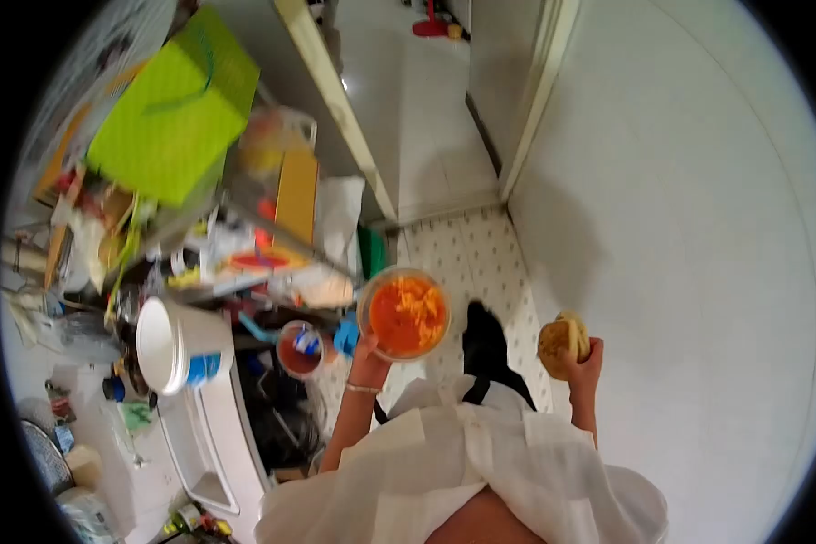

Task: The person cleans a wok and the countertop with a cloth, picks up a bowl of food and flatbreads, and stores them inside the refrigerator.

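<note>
My left hand [368,364] is closed on the near side of a clear round bowl [363,313]. Orange-red soup [393,328] fills much of it, with yellow-orange pieces like scrambled egg [419,306] on the right side. A bracelet circles that wrist. Away to the right, my right hand [586,364] grips a round, browned bun [554,348] with a paler edge, close to the white wall. The fingers behind the bun are partly hidden.
A doorway [435,204] opens ahead beyond the patterned floor [435,240]. Cluttered shelves on the left hold a green bag [177,109]. A white bucket [177,340] and a cup of reddish liquid [299,352] are nearer. A wall [680,272] borders the right.
</note>
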{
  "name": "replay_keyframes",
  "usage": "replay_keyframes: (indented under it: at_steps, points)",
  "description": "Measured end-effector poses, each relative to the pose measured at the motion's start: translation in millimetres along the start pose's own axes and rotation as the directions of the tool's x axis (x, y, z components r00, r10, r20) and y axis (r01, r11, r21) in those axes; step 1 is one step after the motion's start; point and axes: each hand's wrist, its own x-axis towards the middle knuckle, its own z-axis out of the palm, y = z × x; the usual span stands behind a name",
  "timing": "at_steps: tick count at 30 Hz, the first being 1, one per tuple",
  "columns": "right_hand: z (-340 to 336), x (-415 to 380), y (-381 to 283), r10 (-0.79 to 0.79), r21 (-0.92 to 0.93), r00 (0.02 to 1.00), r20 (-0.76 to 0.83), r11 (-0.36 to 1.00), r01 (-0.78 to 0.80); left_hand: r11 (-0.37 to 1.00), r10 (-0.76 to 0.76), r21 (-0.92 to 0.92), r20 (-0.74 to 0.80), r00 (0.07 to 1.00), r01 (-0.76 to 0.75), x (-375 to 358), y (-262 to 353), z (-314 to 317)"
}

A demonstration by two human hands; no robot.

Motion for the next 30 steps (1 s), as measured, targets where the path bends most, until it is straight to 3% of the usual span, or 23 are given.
replay_keyframes:
  at_steps: [1, 6, 9, 12, 16, 17, 19, 22, 23, 24, 25, 26, 28, 30]
  points:
    - [-1, 58, -7, -0.029, 0.026, 1.0, -0.006, 0.999, 0.03, 1.0, 0.021, 0.012, 0.066, 0.998, -0.022, 43, -11, 24]
    - [115, 266, -122, -0.283, -0.076, 0.931, 0.231, 0.949, 0.307, 0.995, 0.024, 0.095, -0.133, 0.991, -0.011, 170, 37, 77]
    - [194, 370, -215, -0.443, -0.019, 0.85, 0.284, 0.884, 0.467, 0.996, 0.091, 0.026, -0.06, 0.994, -0.089, 257, 69, 89]
    - [286, 476, -283, -0.603, 0.191, 0.723, 0.336, 0.796, 0.575, 0.974, 0.213, 0.099, -0.09, 0.973, -0.204, 349, 89, 108]
    - [445, 579, -417, -0.648, 0.257, 0.648, 0.4, 0.758, 0.599, 0.968, 0.23, 0.135, -0.149, 0.962, -0.211, 492, 180, 77]
    - [392, 559, -386, -0.648, 0.325, 0.645, 0.406, 0.762, 0.561, 0.967, 0.217, 0.155, -0.093, 0.972, -0.201, 455, 141, 96]
    - [466, 595, -432, -0.67, 0.395, 0.583, 0.46, 0.742, 0.542, 0.956, 0.256, 0.178, -0.13, 0.958, -0.231, 513, 188, 90]
    - [579, 614, -505, -0.78, 0.407, 0.361, 0.511, 0.589, 0.698, 0.946, 0.317, 0.138, -0.195, 0.928, -0.294, 569, 266, 69]
    - [615, 619, -525, -0.78, 0.402, 0.35, 0.519, 0.584, 0.705, 0.945, 0.323, 0.124, -0.197, 0.926, -0.303, 586, 285, 54]
    - [529, 631, -502, -0.791, 0.385, 0.254, 0.556, 0.517, 0.764, 0.946, 0.322, 0.103, -0.216, 0.922, -0.306, 562, 208, 108]
    - [553, 636, -521, -0.773, 0.368, 0.151, 0.616, 0.452, 0.812, 0.949, 0.313, 0.062, -0.259, 0.913, -0.308, 573, 217, 105]
    - [589, 645, -538, -0.771, 0.378, 0.129, 0.624, 0.442, 0.813, 0.932, 0.358, 0.079, -0.328, 0.874, -0.352, 590, 228, 101]
    - [648, 658, -569, -0.766, 0.485, -0.168, 0.62, 0.206, 0.85, 0.915, 0.389, 0.047, -0.368, 0.844, -0.401, 616, 244, 106]
    - [704, 647, -597, -0.707, 0.545, -0.365, 0.606, 0.035, 0.838, 0.86, 0.459, 0.003, -0.439, 0.772, -0.51, 635, 252, 86]
